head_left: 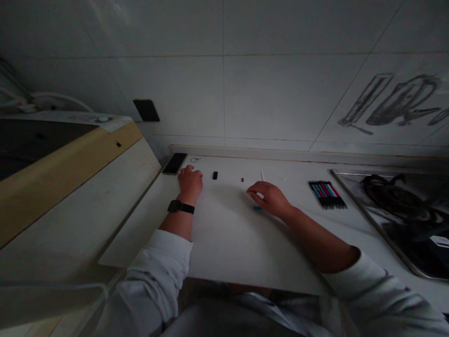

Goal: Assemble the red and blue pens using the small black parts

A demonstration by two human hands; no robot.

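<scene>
L hand [190, 183] rests on counter [224, 243], fingers curled in, empty, near black piece [215, 175]. R hand [271, 197] w/ bent fingers covers blue piece [257, 208]; grip can't be told.

The blue item [257, 207] is largely covered by the right hand [270, 196]; its kind cannot be determined, nor whether it is gripped. The underside of the left hand [190, 181] is hidden, the fingers being curled down against the counter [228, 234]. The small black piece [215, 175], the dark speck [242, 179], the thin white stick [262, 176] and the wire ring [195, 159] are too small to be identified. The pens [328, 194] cannot be counted. The hob [403, 229] is cut off by the right edge, the appliance [52, 159] by the left edge.
</scene>
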